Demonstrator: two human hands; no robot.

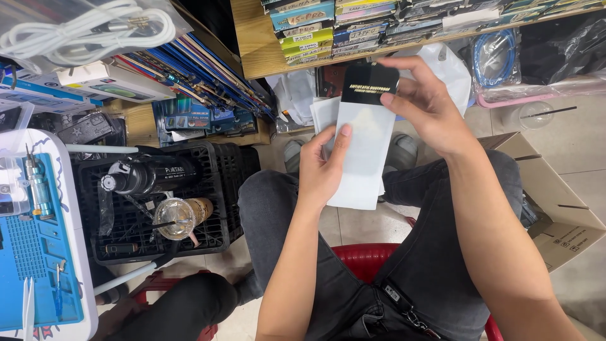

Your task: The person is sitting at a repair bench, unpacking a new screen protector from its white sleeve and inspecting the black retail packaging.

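Note:
Both my hands hold a flat, long white packet (365,148) with a black top band, upright in front of me above my knees. My left hand (320,172) grips its lower left edge, thumb lying on the white face. My right hand (424,104) pinches the black top end from the right, fingers curled over the top. More white sheets (322,113) show just behind the packet on its left.
I sit on a red stool (363,259) in dark trousers. A black crate (218,189) with a black bottle (148,175) and a lidded cup (177,218) stands at left, beside a white table with a blue mat (38,252). An open cardboard box (555,215) is at right. Shelves of stacked packets (309,28) are ahead.

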